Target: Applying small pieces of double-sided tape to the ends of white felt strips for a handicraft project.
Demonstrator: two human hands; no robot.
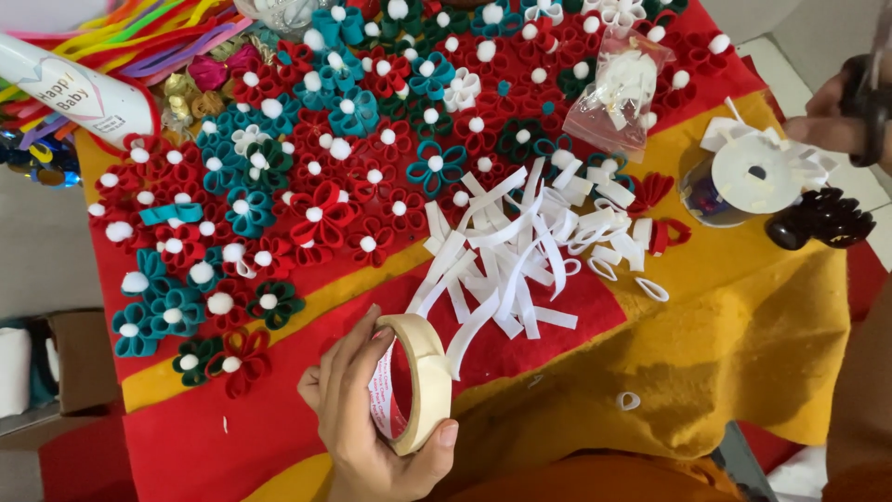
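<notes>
Looking down from the head camera, we see a clear plastic bag (621,88) holding white loops, lying far up and to the right of our fingers among red, teal and dark green paper flowers (325,167) with white pompom centres. Just right of it, a round tub (734,181) is topped with white loops. At far left stands a cardboard box (65,363), and what is in it we cannot tell. Our left hand (372,428) grips a roll of tape (418,381): the fingers (348,358) curl around its left side and the thumb presses its lower rim, so the roll stands upright between them. Just above and to the right of those fingers lies a heap of white paper strips (511,251) on the red and yellow felt (743,344). Our right hand (832,116), at the top right edge, is closed around dark scissors (869,102), well apart from the tape. A black hair clip (822,218) lies just below that hand.
</notes>
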